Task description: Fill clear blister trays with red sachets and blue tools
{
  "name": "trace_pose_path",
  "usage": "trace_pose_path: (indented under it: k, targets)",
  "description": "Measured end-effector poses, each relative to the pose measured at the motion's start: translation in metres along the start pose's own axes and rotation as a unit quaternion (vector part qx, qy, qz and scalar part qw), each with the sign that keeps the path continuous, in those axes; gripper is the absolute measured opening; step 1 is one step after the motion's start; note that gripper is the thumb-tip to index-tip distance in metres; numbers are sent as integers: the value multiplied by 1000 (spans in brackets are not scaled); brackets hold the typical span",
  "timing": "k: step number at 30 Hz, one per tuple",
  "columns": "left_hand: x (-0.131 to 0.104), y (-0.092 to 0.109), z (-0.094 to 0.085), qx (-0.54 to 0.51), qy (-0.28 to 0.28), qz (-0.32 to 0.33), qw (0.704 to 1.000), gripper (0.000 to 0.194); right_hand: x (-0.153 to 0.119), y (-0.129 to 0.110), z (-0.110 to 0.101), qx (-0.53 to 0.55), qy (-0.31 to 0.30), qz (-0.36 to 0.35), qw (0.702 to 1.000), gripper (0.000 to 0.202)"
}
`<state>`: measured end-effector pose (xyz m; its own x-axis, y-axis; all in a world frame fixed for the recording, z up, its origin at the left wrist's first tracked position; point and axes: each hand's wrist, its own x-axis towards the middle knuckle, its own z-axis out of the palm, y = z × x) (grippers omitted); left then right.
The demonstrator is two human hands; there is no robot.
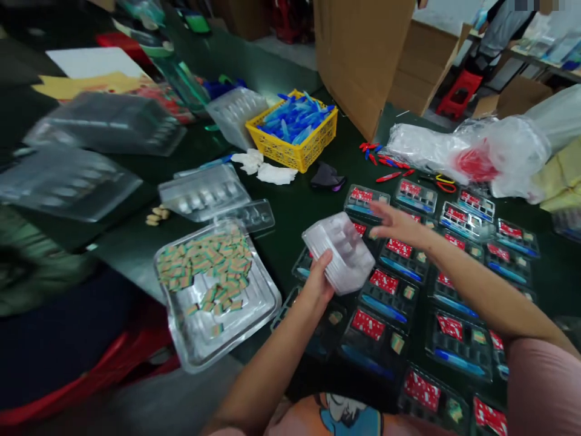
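My left hand (321, 280) is closed round the lower left side of a stack of clear plastic trays (347, 251), held tilted above the table. To the right of the stack, my right hand (394, 225) has its fingers spread, with nothing in it. Beneath and beyond that hand lie several clear trays, each with a red patterned piece (384, 281), a blue pen (384, 307) and a small striped block (409, 292). A metal tray (267, 297) with many striped blocks stands left of my left hand.
Behind the hands stands a yellow basket (302, 158) of blue pens. Empty plastic trays (204, 192) lie at the left. Cardboard (363, 60) rises at the back; plastic bags (426, 148), scissors (442, 183) and red and blue pieces lie at the right back.
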<state>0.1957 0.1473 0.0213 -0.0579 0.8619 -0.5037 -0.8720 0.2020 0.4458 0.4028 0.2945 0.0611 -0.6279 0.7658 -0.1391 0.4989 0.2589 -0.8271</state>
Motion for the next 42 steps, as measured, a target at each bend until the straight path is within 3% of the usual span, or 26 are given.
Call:
trace_pose_path:
  k: [3, 7, 14, 23, 34, 42]
  targets:
    - [-10, -2, 2, 14, -42, 41, 998, 62, -17, -47, 58, 74, -69, 4, 995, 99]
    - [-26, 1, -4, 21, -65, 79, 994, 58, -25, -74, 86, 89, -68, 27, 993, 108]
    - [-50, 15, -21, 27, -60, 100, 993, 74, -32, -82, 108, 98, -52, 52, 993, 106]
    - [-70, 26, -27, 31, -66, 121, 990, 72, -41, -102, 122, 93, -82, 15, 992, 108]
    - [-74, 28, -36, 23, -68, 99, 992, 79, -46, -107, 127, 131, -83, -18, 988, 98]
    - [-73, 24, -37, 29, -78, 102, 991, 80, -56, -110, 132, 74, -55, 34, 995, 101]
